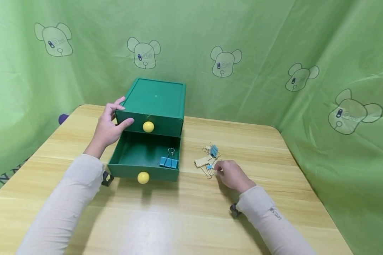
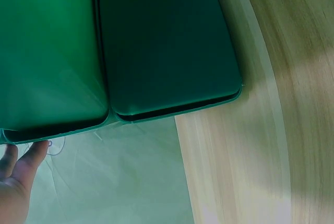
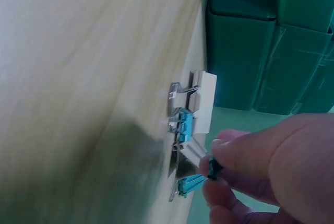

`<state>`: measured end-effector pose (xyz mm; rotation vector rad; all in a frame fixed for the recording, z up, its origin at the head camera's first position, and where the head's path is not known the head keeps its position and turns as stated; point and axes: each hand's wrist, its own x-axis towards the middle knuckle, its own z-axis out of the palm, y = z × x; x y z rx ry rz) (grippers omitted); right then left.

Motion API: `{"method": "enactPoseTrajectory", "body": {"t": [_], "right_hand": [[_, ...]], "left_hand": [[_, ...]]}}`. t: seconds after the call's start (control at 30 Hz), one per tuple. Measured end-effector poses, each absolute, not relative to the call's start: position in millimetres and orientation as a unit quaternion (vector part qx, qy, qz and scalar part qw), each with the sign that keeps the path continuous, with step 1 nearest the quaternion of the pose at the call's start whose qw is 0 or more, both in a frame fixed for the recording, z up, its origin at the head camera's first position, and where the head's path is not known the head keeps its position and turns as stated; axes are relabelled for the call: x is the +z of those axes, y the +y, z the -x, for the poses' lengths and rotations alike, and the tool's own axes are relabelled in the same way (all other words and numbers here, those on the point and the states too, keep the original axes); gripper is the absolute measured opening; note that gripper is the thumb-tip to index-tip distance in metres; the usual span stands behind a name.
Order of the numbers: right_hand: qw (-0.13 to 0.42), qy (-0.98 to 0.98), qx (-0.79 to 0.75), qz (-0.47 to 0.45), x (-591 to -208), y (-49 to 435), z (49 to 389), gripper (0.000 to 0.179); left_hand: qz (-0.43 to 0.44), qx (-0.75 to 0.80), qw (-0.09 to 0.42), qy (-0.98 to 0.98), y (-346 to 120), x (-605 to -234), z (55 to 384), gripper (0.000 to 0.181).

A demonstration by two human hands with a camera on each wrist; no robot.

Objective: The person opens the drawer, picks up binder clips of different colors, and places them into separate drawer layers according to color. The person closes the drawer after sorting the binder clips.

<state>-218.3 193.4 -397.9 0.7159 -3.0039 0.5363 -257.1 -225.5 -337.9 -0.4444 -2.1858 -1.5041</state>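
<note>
A green two-drawer box (image 1: pixel 156 97) stands on the table, its lower drawer (image 1: pixel 124 171) pulled out. My left hand (image 1: pixel 110 122) grips the box's front left corner, thumb on the upper drawer's face and fingers along the top edge. Inside the lower drawer, at its front right, lies a blue binder clip (image 1: pixel 168 162). My right hand (image 1: pixel 232 174) is beside a small pile of clips and pinches a small dark teal clip (image 3: pixel 214 167) between thumb and finger. The pile holds a large cream binder clip (image 1: pixel 201 162), a blue binder clip (image 1: pixel 214 150) and several smaller ones.
Yellow round knobs sit on the upper drawer (image 1: pixel 148 127) and lower drawer (image 1: pixel 143 177). The wooden table (image 1: pixel 204 219) extends in front and to the right. A green curtain (image 1: pixel 185 35) printed with bear heads hangs behind and along the sides.
</note>
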Motion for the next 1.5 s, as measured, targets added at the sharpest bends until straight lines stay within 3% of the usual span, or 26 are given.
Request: {"method": "enactPoseTrajectory", "body": {"t": [0.3,0.6,1.5], "right_hand": [[0.091,-0.943,0.162,-0.277,-392.5,187.7,215.9,0.017],[0.13,-0.927,0.178,-0.305,-385.1,183.3,216.5,0.02],[0.159,-0.909,0.212,-0.322,-366.7,169.1,215.6,0.017]], "left_hand": [[0.16,-0.545,0.223,-0.792,-225.3,-338.2,256.4,0.043],[0.161,-0.545,0.225,-0.792,-224.8,-338.7,256.8,0.043],[0.153,-0.542,0.219,-0.797,-223.6,-337.3,254.9,0.044]]}}
